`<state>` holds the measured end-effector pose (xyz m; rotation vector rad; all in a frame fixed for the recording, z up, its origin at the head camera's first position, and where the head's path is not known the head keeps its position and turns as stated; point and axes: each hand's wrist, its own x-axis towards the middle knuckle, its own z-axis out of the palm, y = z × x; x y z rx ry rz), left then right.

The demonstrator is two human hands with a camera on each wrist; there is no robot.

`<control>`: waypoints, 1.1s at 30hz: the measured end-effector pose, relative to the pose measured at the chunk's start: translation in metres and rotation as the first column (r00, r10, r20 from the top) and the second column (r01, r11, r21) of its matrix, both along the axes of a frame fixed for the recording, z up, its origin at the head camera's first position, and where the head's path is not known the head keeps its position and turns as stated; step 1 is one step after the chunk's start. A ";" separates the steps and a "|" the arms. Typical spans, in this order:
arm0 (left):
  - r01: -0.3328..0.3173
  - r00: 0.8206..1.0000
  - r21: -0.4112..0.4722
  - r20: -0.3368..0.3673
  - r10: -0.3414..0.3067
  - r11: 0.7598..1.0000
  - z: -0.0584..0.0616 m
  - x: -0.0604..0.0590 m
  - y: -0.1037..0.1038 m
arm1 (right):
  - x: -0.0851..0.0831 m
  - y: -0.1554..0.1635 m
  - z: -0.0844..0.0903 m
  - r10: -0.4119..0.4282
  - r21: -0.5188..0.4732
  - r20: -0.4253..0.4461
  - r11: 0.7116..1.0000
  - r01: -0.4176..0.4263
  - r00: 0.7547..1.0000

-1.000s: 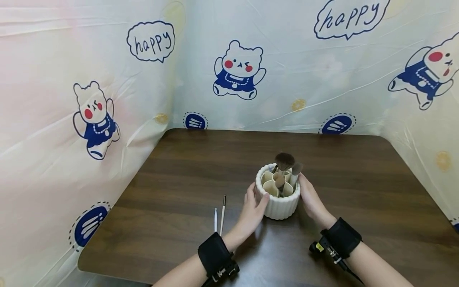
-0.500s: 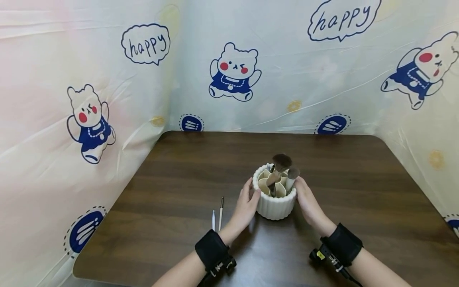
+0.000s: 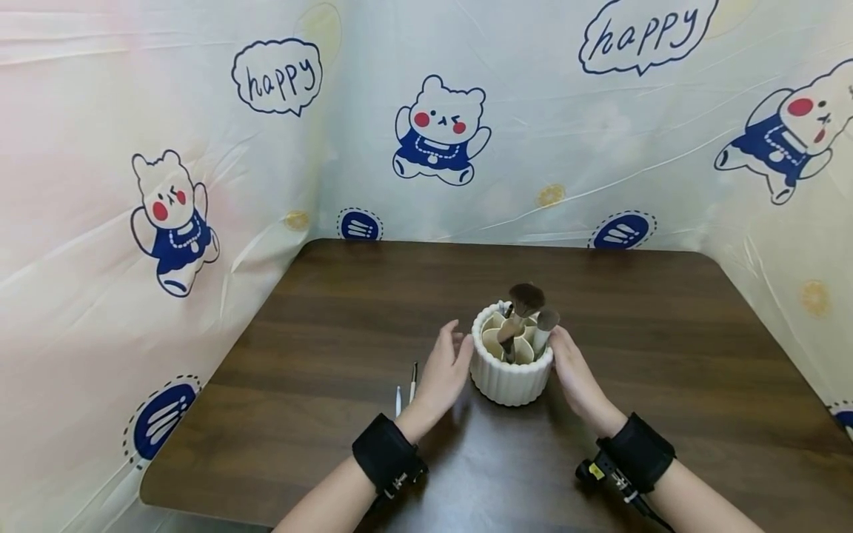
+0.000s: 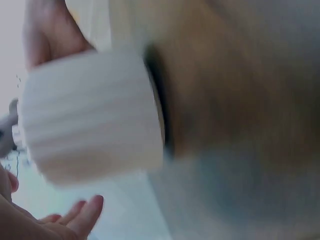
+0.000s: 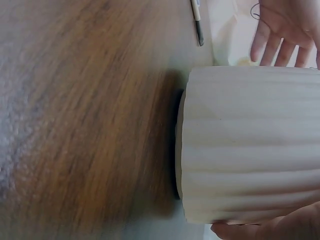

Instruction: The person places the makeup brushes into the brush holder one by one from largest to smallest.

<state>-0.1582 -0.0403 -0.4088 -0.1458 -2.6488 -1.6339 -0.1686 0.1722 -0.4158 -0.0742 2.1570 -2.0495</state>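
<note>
A white ribbed makeup brush holder (image 3: 512,381) with cream dividers stands upright on the table. Out of it rise a big dark fluffy brush (image 3: 526,297), a greyish brush (image 3: 548,320) and a small tan-headed brush (image 3: 509,331). To its left is my left hand (image 3: 438,374), palm toward the holder. A gap shows between that hand (image 5: 287,30) and the holder wall (image 5: 255,145) in the right wrist view. My right hand (image 3: 578,374) rests against the holder's right side, its fingers partly hidden behind it. Motion blurs the left wrist view, where the holder (image 4: 95,115) fills the middle.
Beside my left forearm lie a thin dark-tipped brush (image 3: 413,379) and a white pointed stick (image 3: 398,401), both partly covered by the arm. The brown wooden table (image 3: 320,326) is bordered by a printed curtain (image 3: 373,133) at the back and sides.
My left hand has let go of the holder and moved a little left. The holder has turned slightly, so the tan-headed brush leans differently. My right hand stays against the holder.
</note>
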 end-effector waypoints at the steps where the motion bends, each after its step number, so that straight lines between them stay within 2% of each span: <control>1: -0.026 0.999 -0.027 -0.019 0.026 0.999 0.001 -0.003 -0.004 | 0.000 0.000 0.000 0.004 -0.001 -0.002 1.000 -0.004 1.000; 5: -0.110 0.991 -0.126 -0.096 0.098 0.986 0.004 -0.014 -0.023 | 0.000 0.002 -0.001 0.024 0.001 -0.010 1.000 -0.024 1.000; 8: -0.130 0.990 -0.224 -0.090 0.113 0.966 0.003 -0.019 -0.038 | 0.000 0.003 -0.001 0.030 0.009 -0.005 0.999 -0.030 1.000; 11: -0.115 0.993 -0.338 -0.020 0.115 0.934 -0.001 -0.021 -0.050 | 0.001 0.003 -0.001 0.031 0.007 0.001 0.999 -0.031 1.000; 14: -0.081 0.991 -0.416 0.063 0.117 0.906 -0.007 -0.021 -0.058 | 0.001 0.003 -0.001 0.031 0.004 0.003 1.000 -0.031 1.000; 17: -0.057 0.983 -0.444 0.133 0.129 0.894 -0.012 -0.021 -0.061 | 0.001 0.002 -0.001 0.029 0.001 0.002 1.000 -0.029 1.000; 21: -0.050 0.975 -0.458 0.169 0.142 0.887 -0.018 -0.021 -0.063 | 0.000 0.002 -0.002 0.022 0.008 0.005 1.000 -0.022 1.000; 25: -0.022 0.975 -0.474 0.185 0.123 0.880 -0.022 -0.022 -0.064 | -0.001 0.001 -0.002 0.009 0.027 0.008 1.000 -0.009 1.000; 29: 0.000 0.972 -0.467 0.209 0.110 0.884 -0.024 -0.021 -0.064 | -0.001 0.001 -0.002 0.004 0.025 0.005 1.000 -0.005 1.000; 33: -0.015 0.973 -0.477 0.194 0.122 0.879 -0.023 -0.021 -0.062 | -0.001 0.001 -0.001 0.010 0.013 0.004 1.000 -0.010 1.000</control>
